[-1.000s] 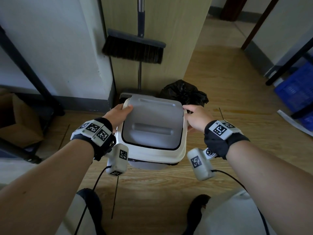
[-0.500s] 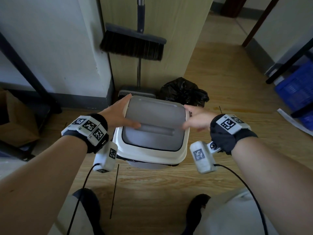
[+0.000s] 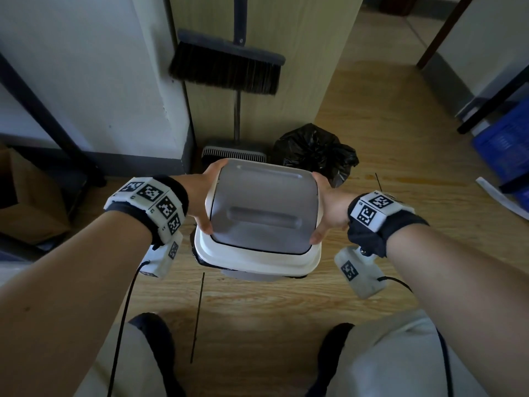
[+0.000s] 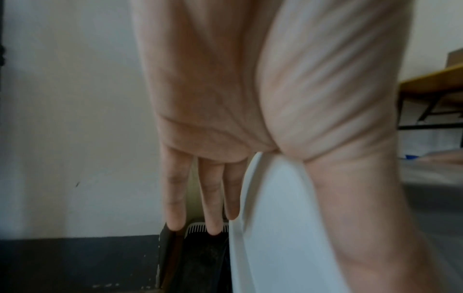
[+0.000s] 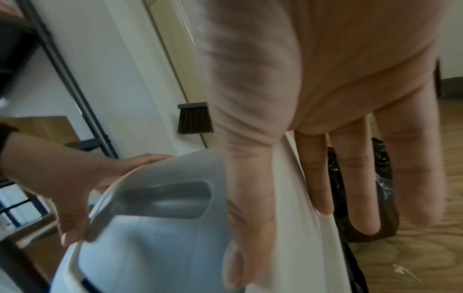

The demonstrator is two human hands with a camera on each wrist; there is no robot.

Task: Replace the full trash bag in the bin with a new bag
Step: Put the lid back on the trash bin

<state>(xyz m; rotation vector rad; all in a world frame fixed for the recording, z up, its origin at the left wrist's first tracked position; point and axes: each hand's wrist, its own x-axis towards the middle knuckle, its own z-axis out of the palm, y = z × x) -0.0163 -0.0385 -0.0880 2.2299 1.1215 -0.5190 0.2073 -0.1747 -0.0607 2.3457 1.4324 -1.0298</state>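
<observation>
While the bin's white lid with its grey flap sits at frame centre, I clasp it between both palms: my left hand on its left edge, my right hand on its right, thumbs over the top, straight fingers down the sides. Behind it, upper right, lies the tied black bag.

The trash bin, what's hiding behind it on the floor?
Behind the trash bin sit a tied black trash bag and a dustpan under the hanging broom. The bin hides their lower parts.
</observation>
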